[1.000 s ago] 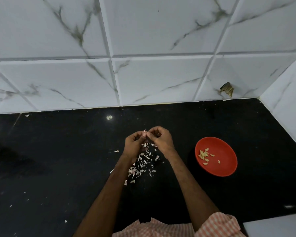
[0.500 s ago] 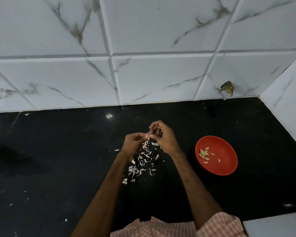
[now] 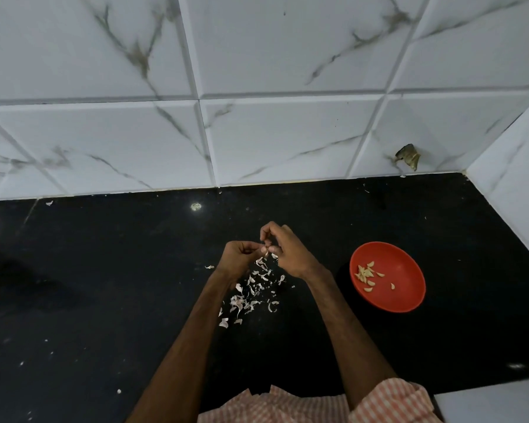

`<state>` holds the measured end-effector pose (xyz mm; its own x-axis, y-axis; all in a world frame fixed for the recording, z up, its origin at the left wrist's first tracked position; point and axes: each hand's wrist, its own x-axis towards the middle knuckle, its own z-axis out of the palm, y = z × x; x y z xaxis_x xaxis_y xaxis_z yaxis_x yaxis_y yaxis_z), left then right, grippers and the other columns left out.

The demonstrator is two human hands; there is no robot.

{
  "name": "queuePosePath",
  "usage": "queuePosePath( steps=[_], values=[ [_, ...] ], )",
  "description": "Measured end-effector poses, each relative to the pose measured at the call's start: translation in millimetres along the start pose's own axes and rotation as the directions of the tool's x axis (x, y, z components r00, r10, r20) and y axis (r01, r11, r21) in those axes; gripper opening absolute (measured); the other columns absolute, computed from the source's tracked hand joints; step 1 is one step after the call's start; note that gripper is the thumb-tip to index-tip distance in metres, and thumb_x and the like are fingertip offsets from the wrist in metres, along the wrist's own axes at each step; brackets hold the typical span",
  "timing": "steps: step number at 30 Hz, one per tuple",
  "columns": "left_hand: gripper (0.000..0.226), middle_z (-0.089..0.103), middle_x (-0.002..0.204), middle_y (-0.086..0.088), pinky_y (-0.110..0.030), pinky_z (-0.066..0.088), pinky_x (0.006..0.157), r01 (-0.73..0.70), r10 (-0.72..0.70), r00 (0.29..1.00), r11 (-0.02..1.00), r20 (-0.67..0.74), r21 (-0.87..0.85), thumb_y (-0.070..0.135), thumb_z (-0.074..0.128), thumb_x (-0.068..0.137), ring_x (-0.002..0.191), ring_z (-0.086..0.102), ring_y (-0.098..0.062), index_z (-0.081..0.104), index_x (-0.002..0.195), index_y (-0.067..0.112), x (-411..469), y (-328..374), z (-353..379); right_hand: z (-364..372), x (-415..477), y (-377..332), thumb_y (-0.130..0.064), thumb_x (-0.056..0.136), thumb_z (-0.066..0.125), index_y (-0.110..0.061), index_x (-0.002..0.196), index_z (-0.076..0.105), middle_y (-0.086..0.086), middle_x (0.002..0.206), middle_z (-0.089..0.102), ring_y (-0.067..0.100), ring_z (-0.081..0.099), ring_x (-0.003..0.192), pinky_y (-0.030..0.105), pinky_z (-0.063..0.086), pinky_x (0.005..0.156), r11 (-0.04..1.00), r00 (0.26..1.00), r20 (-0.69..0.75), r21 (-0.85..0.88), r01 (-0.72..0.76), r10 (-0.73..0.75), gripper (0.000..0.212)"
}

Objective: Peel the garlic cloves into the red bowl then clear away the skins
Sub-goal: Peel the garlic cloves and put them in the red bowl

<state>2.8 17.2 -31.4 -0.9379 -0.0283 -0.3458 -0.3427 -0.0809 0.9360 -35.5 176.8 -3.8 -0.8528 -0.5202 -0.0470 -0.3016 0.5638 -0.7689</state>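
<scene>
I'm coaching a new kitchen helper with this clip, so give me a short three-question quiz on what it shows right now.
1. True or false: the red bowl is empty.
2. The loose skins lie: A) in the bowl; B) on the black counter; C) on the wall tiles.
3. What do the left hand and right hand pinch between them?
Key: 1 false, peeled cloves lie in it; 2 B; 3 a garlic clove.

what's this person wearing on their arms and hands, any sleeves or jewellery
Forearms are bare; no watch, ring or glove shows on the left hand or right hand. A peach-and-white checked sleeve ends near the right elbow, matching the garment below.
</scene>
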Motion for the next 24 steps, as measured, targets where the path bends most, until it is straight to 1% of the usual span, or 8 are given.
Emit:
queuePosePath(
  steps=[2, 5, 7, 9, 12, 16, 20, 24],
  values=[
    [0.008, 0.071, 0.071, 0.002, -0.02, 0.031, 0.039, 0.02, -0.02, 1.0, 0.999, -0.013, -0.03, 0.014, 0.07, 0.089, 0.044, 0.041, -0.005, 0.075, 0.092, 0.009, 1.4, -2.1, 1.0, 0.9, -0.5, -1.0, 0.011, 0.087, 0.054, -0.035, 0.103, 0.05, -0.002, 0.102, 0.047, 0.01, 0.055, 0.096, 0.032, 0.057, 0.082, 1.0, 0.999, -0.041, 0.01, -0.013, 0.014, 0.049],
    [0.008, 0.072, 0.075, -0.003, -0.02, 0.033, 0.039, 0.027, -0.029, 0.999, 0.997, -0.025, -0.069, 0.016, 0.071, 0.088, 0.046, 0.044, -0.007, 0.075, 0.092, 0.011, 2.8, -3.0, 2.0, 2.1, -1.3, -2.9, 0.01, 0.089, 0.054, -0.032, 0.106, 0.051, -0.005, 0.101, 0.046, 0.007, 0.053, 0.095, 0.025, 0.053, 0.078, 1.0, 0.997, -0.079, 0.002, -0.017, 0.018, 0.045],
    [0.008, 0.073, 0.077, -0.004, -0.022, 0.035, 0.044, 0.019, -0.021, 0.999, 0.997, -0.024, -0.077, 0.017, 0.072, 0.087, 0.051, 0.048, -0.01, 0.076, 0.091, 0.011, 2.4, -1.6, 2.9, 2.3, -1.6, -3.7, 0.01, 0.089, 0.053, -0.031, 0.107, 0.051, -0.006, 0.1, 0.046, 0.006, 0.052, 0.093, 0.023, 0.05, 0.076, 1.0, 0.997, -0.08, -0.016, -0.014, 0.013, 0.045],
    [0.01, 0.073, 0.078, -0.004, -0.019, 0.037, 0.044, 0.018, -0.02, 1.0, 0.995, -0.024, -0.101, 0.014, 0.07, 0.089, 0.052, 0.051, -0.008, 0.074, 0.094, 0.008, 2.1, 0.3, 4.4, 1.7, -2.2, -5.7, 0.01, 0.088, 0.052, -0.029, 0.109, 0.051, -0.01, 0.098, 0.044, 0.006, 0.049, 0.092, 0.027, 0.05, 0.078, 0.999, 0.996, -0.086, -0.044, -0.009, 0.005, 0.045],
    [0.011, 0.07, 0.075, 0.0, -0.015, 0.034, 0.036, 0.027, -0.031, 0.999, 0.99, -0.026, -0.141, 0.01, 0.066, 0.092, 0.041, 0.045, 0.0, 0.07, 0.098, 0.003, 0.5, 4.1, 8.3, 2.2, -3.4, -10.0, 0.013, 0.086, 0.051, -0.022, 0.114, 0.051, -0.019, 0.094, 0.04, 0.002, 0.041, 0.089, 0.033, 0.043, 0.089, 0.991, 0.997, -0.077, -0.132, 0.011, -0.022, 0.045],
    [0.017, 0.068, 0.075, 0.001, -0.016, 0.03, 0.035, 0.034, -0.036, 0.999, 0.981, -0.009, -0.191, 0.01, 0.066, 0.092, 0.04, 0.041, 0.0, 0.068, 0.106, 0.001, 2.7, 2.5, 9.0, 3.5, -4.2, -14.9, 0.015, 0.082, 0.051, -0.017, 0.116, 0.05, -0.014, 0.105, 0.043, 0.003, 0.037, 0.098, 0.036, 0.037, 0.099, 0.978, 0.993, -0.107, -0.207, 0.027, -0.051, 0.047],
    [0.022, 0.069, 0.095, -0.01, -0.017, 0.032, 0.036, 0.023, -0.021, 1.0, 0.986, 0.014, -0.168, 0.009, 0.066, 0.092, 0.048, 0.045, -0.002, 0.068, 0.113, 0.002, 3.6, 2.8, 9.2, 5.5, -5.1, -15.9, 0.015, 0.08, 0.052, -0.014, 0.116, 0.05, -0.011, 0.104, 0.042, 0.007, 0.039, 0.097, 0.034, 0.036, 0.098, 0.972, 0.987, -0.153, -0.234, 0.009, -0.046, 0.046],
    [0.019, 0.068, 0.089, -0.004, -0.017, 0.035, 0.039, 0.023, -0.016, 0.999, 0.987, 0.043, -0.159, 0.007, 0.062, 0.094, 0.051, 0.046, -0.004, 0.069, 0.112, 0.004, 2.4, 4.3, 10.7, 13.3, -3.9, -11.0, 0.015, 0.075, 0.054, -0.015, 0.11, 0.05, -0.01, 0.101, 0.045, 0.012, 0.049, 0.099, 0.035, 0.035, 0.097, 0.958, 0.976, -0.197, -0.286, 0.03, -0.09, 0.046]
  ],
)
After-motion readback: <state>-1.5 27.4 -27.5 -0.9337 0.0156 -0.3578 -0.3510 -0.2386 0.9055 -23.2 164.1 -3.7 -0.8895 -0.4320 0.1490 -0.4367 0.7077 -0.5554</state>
